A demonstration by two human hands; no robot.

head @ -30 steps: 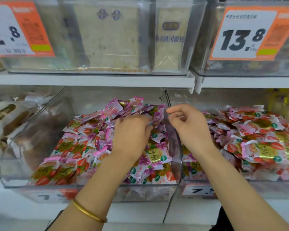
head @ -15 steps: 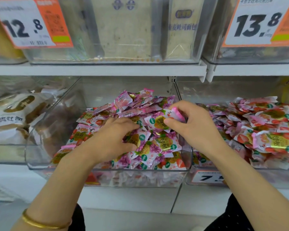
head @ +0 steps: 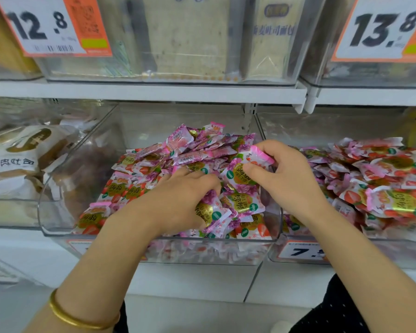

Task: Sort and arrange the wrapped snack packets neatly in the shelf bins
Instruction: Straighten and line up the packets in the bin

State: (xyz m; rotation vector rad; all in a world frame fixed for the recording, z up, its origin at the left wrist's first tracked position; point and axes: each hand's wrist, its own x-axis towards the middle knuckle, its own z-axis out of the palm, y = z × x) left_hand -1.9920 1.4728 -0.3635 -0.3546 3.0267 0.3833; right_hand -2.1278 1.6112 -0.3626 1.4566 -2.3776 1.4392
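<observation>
1. Shop shelving fills the view: a white shelf [head: 154,92] carries clear plastic bins above, with more bins below it.
2. Right hand [head: 288,179]: its grip is clamped, thumb and fingers pinching a purple packet [head: 240,171] near its pink crimped edge. The packet is tilted over the right side of the middle bin [head: 87,169]. Gold Chinese lettering shows on it.
3. Left hand [head: 178,200], just beside it, lies palm-down with its fingers curled into the heap of packets [head: 190,150]. The fingertips are hidden, so I cannot tell whether that grip clasps anything.
4. A gold bangle [head: 75,318] circles the left wrist.
5. The heap mixes purple packets with strawberry ones, and one packet shows a barcode.
6. The right bin [head: 346,252] holds strawberry packets [head: 382,188]. Its front label [head: 303,251] begins "7."; the rest is hidden.
7. Bread bags [head: 17,159] at the left bear Chinese characters.
8. Orange tags overhead read "12.8" [head: 41,25] and "13.8" [head: 382,30].
</observation>
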